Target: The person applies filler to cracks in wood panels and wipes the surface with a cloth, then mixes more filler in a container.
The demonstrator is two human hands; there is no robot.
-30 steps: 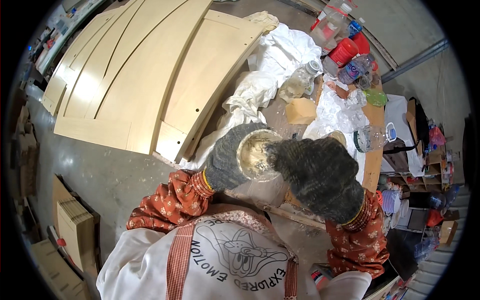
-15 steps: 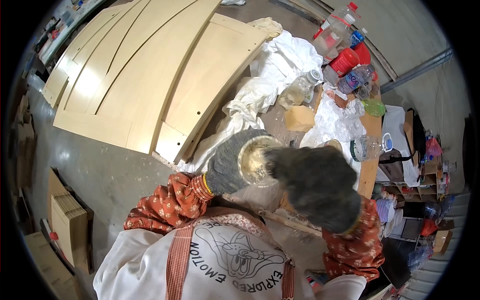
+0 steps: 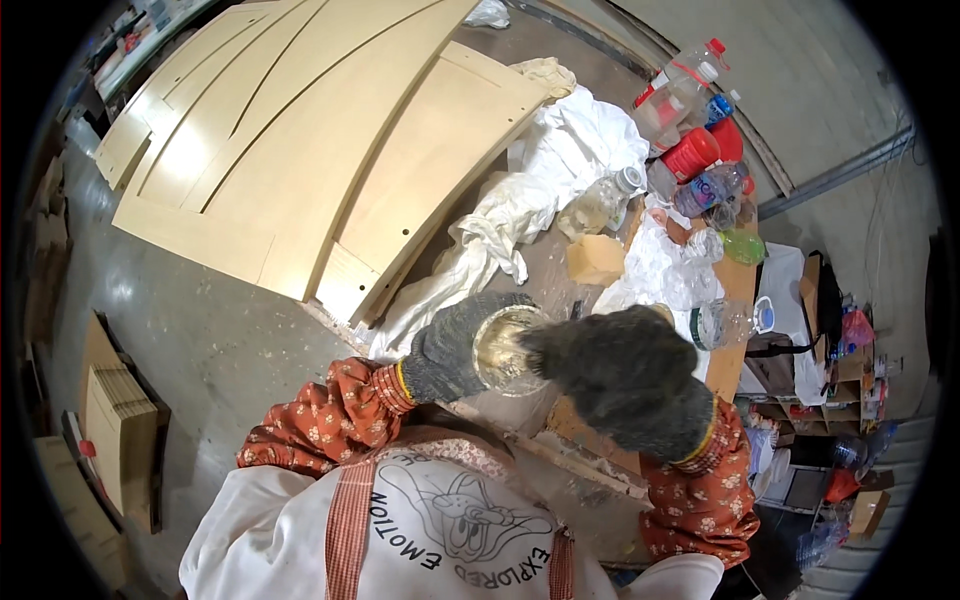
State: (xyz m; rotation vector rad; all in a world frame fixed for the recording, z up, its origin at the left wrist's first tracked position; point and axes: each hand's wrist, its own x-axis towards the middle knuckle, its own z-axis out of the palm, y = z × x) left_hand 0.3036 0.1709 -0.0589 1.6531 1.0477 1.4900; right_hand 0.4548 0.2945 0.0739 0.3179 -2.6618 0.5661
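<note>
In front of my chest, my left hand, in a dark grey knit glove, is wrapped round a round, open cup with cream-coloured residue on its inside. The cup's mouth is tipped toward my right hand, also in a dark glove. That hand is closed, its fingers bunched at the cup's rim; what they hold, if anything, is hidden and slightly blurred. Beyond the hands lie a yellowish foam block and a clear plastic bottle on the work surface.
Large cream panels lean out over the left of the bench. White cloths lie beside them. Several plastic bottles crowd the far right, near the wall. Stacked boards stand on the floor at left; cluttered shelves stand at right.
The whole view has shifted a little. My left hand still grips the cup, and my right hand stays at its rim with a slight movement.
</note>
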